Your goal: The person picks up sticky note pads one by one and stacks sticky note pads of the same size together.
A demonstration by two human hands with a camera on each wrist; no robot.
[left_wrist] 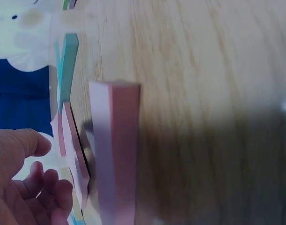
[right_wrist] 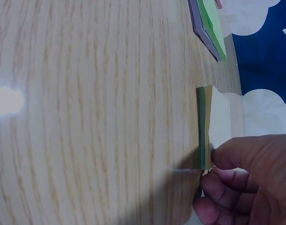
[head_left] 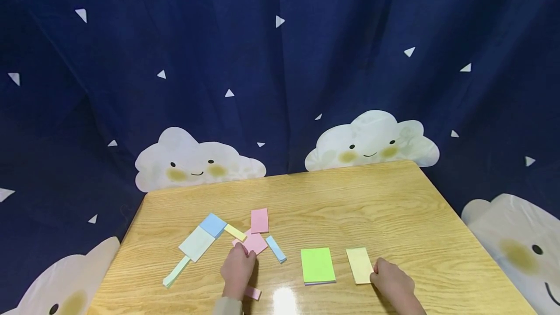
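My left hand (head_left: 238, 266) is at the near edge of a square pink sticky-note pad (head_left: 258, 243). In the left wrist view, its thumb stands apart from the loosely bent fingers, with nothing seen between them. A narrow pink sticky-note strip pad (left_wrist: 117, 150) lies on the table beside that hand. My right hand (head_left: 393, 278) pinches the near right corner of a pale yellow sticky-note pad (head_left: 359, 265). The right wrist view shows the thumb on its top edge, fingers bent below, and a dark green layer underneath.
A bright green square pad (head_left: 317, 265) lies between the hands, a blue strip pad (head_left: 276, 249) left of it. A smaller pink pad (head_left: 260, 220) overlaps the square pink one. Yellow strip (head_left: 235, 232), blue square (head_left: 213, 225), pale square (head_left: 197, 243) and light green strip (head_left: 177, 271) form a chain at left.
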